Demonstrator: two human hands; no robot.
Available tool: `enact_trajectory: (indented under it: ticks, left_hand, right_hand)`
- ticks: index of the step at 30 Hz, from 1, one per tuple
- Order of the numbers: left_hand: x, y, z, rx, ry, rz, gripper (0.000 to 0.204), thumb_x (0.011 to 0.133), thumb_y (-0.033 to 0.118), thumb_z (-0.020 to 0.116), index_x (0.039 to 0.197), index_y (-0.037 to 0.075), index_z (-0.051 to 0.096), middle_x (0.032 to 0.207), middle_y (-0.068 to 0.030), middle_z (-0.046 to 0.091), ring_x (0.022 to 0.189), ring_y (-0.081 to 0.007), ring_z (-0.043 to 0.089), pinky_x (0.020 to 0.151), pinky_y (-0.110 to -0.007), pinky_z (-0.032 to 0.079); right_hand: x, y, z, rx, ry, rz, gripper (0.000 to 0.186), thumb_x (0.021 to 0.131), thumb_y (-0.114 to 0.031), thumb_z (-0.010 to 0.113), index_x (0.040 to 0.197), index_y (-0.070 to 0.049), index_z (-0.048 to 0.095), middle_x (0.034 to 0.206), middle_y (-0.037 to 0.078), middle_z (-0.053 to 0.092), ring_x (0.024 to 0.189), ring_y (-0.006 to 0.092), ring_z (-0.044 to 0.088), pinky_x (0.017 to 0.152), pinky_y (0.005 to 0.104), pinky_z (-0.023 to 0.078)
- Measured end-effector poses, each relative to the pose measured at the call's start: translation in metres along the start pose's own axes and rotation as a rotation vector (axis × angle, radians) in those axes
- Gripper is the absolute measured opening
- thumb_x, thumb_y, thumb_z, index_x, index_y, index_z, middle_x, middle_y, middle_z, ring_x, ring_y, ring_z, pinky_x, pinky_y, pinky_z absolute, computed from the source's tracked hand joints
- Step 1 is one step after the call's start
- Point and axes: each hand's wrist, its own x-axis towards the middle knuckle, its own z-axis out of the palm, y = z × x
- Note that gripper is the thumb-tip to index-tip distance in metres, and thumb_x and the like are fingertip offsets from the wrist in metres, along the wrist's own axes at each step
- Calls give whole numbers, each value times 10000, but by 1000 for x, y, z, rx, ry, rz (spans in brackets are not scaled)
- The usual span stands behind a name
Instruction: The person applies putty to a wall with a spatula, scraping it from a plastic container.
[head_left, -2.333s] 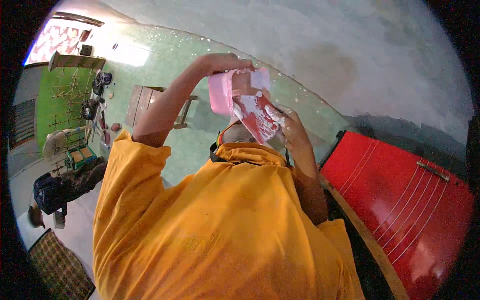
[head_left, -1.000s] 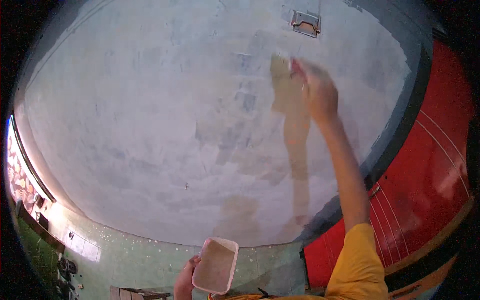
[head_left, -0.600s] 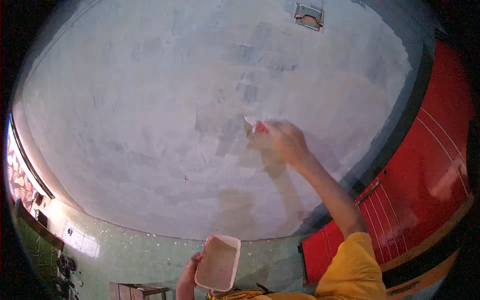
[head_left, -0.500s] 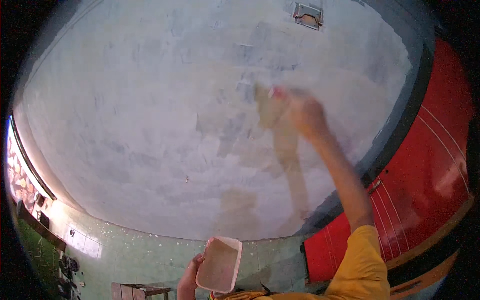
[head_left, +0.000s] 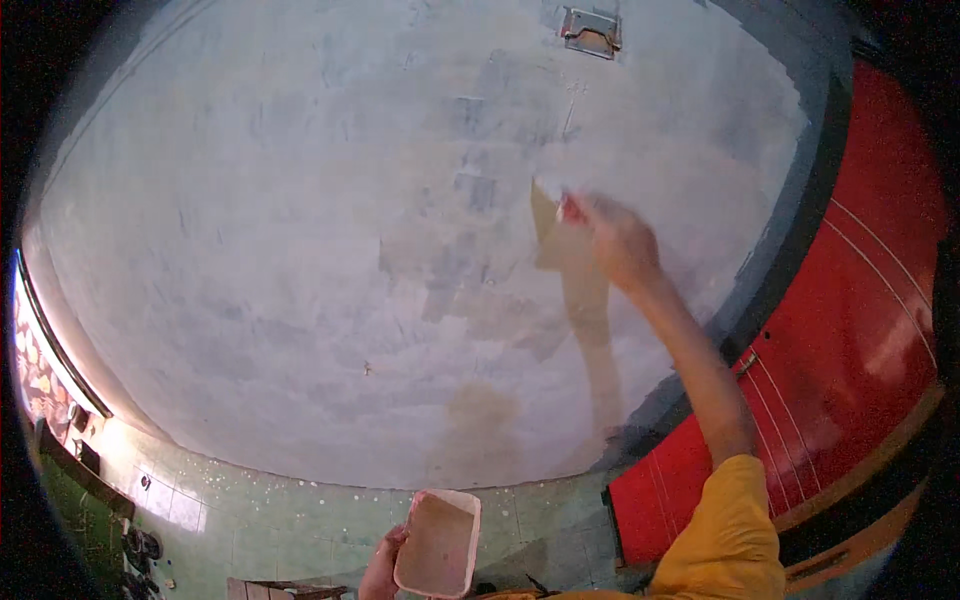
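Note:
My right hand (head_left: 625, 243) is raised against the pale, patchy wall (head_left: 280, 240), closed around a small red-handled scraper (head_left: 572, 208). Its blade is hard to make out, but a pointed shadow falls on the wall just left of it. Low in front of me, my left hand (head_left: 382, 562) grips the left side of a whitish rectangular tub (head_left: 440, 545). The tub is tilted so that its inside shows, with a beige coating or contents that I cannot tell apart.
A metal-framed fitting (head_left: 592, 36) sits high on the wall. To the right stands a red door (head_left: 860, 290) beside a dark grey wall border (head_left: 800, 210). Below lie green floor tiles (head_left: 300, 530) with white specks, and a wooden stool (head_left: 270, 590) at the lower left.
My right hand has shifted slightly right and down along the wall with the scraper. The tub sits a little lower in view, and the view itself has moved slightly.

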Motion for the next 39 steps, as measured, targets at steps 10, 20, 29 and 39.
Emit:
enact_trajectory:
  ticks: [10, 20, 29, 39]
  left_hand:
    - [4, -5, 15, 37, 39, -49, 430, 985, 353, 489, 1267, 36, 563, 1167, -84, 647, 1027, -227, 628, 893, -379, 506]
    - [-5, -5, 23, 15, 70, -17, 391, 965, 329, 550, 1212, 28, 585, 1072, -81, 670, 975, -217, 652, 838, -368, 533]
    - [-14, -14, 24, 24, 98, -16, 417, 970, 312, 531, 1262, 15, 560, 1174, -103, 652, 1040, -230, 630, 895, -369, 510]
    - [-9, -24, 6, -44, 54, 4, 449, 964, 310, 551, 1301, 16, 509, 1186, -119, 642, 1047, -244, 644, 886, -384, 531]
  right_hand:
    - [89, 29, -28, -140, 152, -22, 378, 865, -127, 565, 1234, -140, 645, 1053, 146, 698, 974, 336, 664, 810, 446, 552]
    - [70, 3, -30, 45, 84, -56, 281, 915, -169, 551, 1157, -179, 693, 1031, 115, 714, 941, 302, 686, 802, 405, 550]
    - [101, 4, -17, -115, 125, -117, 341, 910, -141, 517, 1226, -138, 644, 1106, 116, 694, 982, 330, 667, 817, 443, 544]
    - [77, -2, -30, 74, 42, -50, 312, 903, -112, 530, 1183, -147, 666, 1035, 154, 701, 958, 324, 678, 815, 431, 549]
